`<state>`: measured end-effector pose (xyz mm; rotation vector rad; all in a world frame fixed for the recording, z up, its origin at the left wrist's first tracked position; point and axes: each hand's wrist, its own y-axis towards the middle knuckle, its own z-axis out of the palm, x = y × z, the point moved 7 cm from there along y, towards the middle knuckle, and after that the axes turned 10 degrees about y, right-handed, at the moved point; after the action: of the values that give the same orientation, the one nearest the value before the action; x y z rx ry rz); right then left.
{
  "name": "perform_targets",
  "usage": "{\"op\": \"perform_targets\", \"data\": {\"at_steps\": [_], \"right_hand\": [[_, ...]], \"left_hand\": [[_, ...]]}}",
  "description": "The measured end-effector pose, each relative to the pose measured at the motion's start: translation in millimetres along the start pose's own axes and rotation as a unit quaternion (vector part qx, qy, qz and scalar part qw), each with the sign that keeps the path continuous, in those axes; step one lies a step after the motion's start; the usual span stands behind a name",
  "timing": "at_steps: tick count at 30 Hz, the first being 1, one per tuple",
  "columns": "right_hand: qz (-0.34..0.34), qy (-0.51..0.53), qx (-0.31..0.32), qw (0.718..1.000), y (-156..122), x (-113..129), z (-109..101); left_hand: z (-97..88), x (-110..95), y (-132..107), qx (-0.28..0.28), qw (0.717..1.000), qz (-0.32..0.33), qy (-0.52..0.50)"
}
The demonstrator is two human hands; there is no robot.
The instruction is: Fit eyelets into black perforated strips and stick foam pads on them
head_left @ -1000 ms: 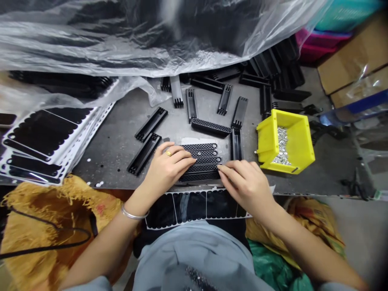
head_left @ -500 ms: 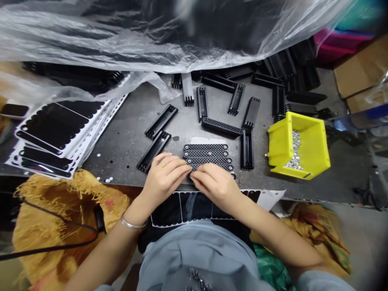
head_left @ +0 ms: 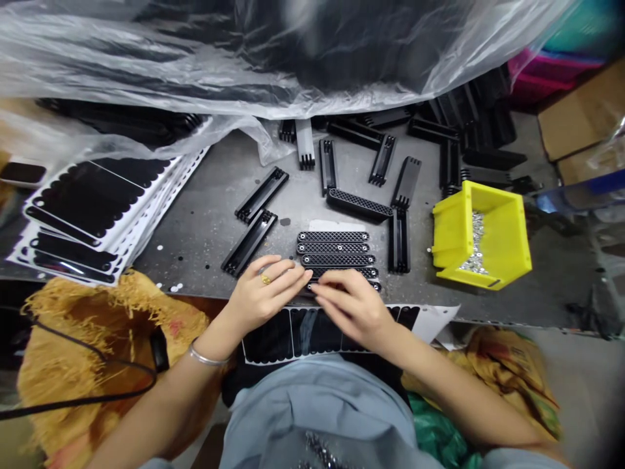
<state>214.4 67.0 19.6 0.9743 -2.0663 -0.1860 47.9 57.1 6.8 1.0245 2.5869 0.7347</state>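
Note:
Several black strips with a lattice face lie in a stacked row before me, small silver metal pieces set at their ends. At the left end of the nearest strip, my left hand is held palm down, fingers pressed together and curled; what they hold, if anything, is hidden. From the right, my right hand reaches over that same strip, its thumb and fingertips slightly apart beside a small silver piece. That hand partly covers the nearest strips.
A yellow bin with small silver pieces stands on the right. Loose black channel-shaped parts lie about the grey table. Sheets with black scalloped shapes are piled at left. Clear plastic hangs over the back.
My hands have drawn slightly apart, and the right fingertips have loosened. A silver piece at the left end of the nearest strip now shows between them.

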Motion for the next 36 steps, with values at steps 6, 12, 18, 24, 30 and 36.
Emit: {"op": "perform_targets", "data": {"at_steps": [6, 12, 18, 24, 30, 36], "right_hand": [[0.017, -0.094, 0.011, 0.995, 23.3, -32.7, -19.6], [0.063, -0.231, -0.203, 0.949, -22.5, -48.1, -147.4], [0.113, -0.239, -0.166, 0.950, -87.8, -47.4, -176.2], [0.118, -0.221, -0.216, 0.944, -114.3, -29.1, -159.2], [0.175, -0.120, -0.285, 0.935, -144.6, -35.2, -148.8], [0.424, 0.171, -0.479, 0.749, -261.3, -68.4, -67.8]], "left_hand": [[-11.8, -2.8, 12.6, 0.006, 0.999, 0.011, 0.031], [-28.6, -41.7, 9.3, -0.036, 0.994, -0.062, -0.085], [34.6, -114.0, 44.5, 0.041, 0.959, -0.106, -0.261], [94.2, -146.3, 75.0, 0.118, 0.958, -0.111, -0.235], [99.6, -143.9, 74.4, 0.148, 0.964, -0.111, -0.191], [98.0, -142.7, 71.4, 0.127, 0.969, -0.103, -0.187]]}}
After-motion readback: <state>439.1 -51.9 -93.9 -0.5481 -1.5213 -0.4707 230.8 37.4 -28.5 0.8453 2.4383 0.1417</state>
